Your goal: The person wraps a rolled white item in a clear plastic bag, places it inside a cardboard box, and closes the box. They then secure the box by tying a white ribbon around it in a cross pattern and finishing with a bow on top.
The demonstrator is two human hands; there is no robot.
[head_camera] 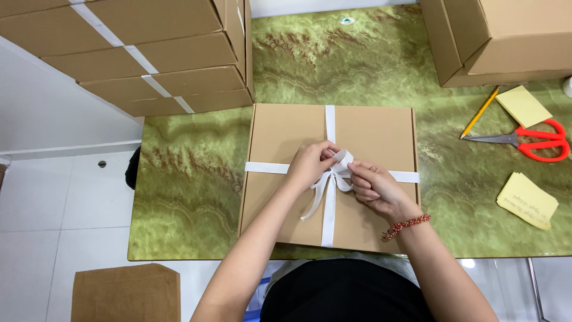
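A flat brown cardboard box (369, 134) lies on the green marbled table (190, 179), wrapped crosswise with a white ribbon (329, 122). At the box's middle the ribbon forms a knot with a loop and loose tails. My left hand (310, 164) pinches the ribbon loop from the left. My right hand (372, 186), with a red beaded bracelet on its wrist, pinches the ribbon at the knot from the right. Both hands rest on the box lid.
A stack of ribbon-tied brown boxes (149, 53) stands at the back left, another large carton (500, 39) at the back right. Red-handled scissors (530, 142), a yellow pencil (479, 112) and yellow notepads (525, 200) lie to the right. A brown box (125, 292) sits on the floor.
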